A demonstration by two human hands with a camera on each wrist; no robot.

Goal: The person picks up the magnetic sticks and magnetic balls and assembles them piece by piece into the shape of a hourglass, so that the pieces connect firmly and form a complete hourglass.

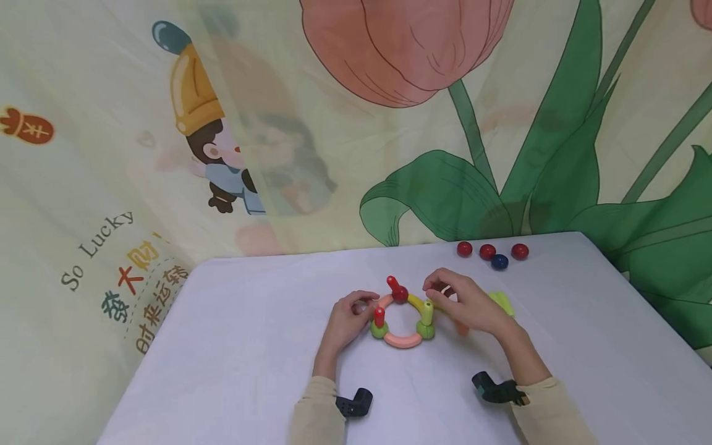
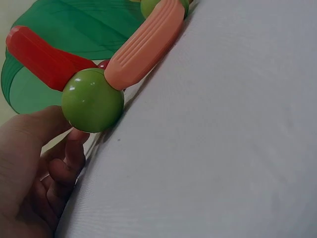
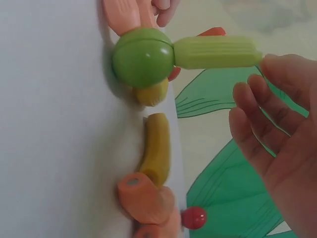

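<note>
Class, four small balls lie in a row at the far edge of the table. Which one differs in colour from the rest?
The dark blue ball, third from the left and set slightly nearer the person. The other three balls are red.

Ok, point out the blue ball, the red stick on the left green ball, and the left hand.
blue ball [image 1: 499, 261], head view, its top middle.
red stick [image 1: 379, 316], head view, mid-shaft.
left hand [image 1: 347, 320], head view, back of the hand.

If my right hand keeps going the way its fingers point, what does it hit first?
Most likely the yellow-green stick standing on the green ball; the right hand has its fingertips right by the stick's tip, though depth is unclear.
</note>
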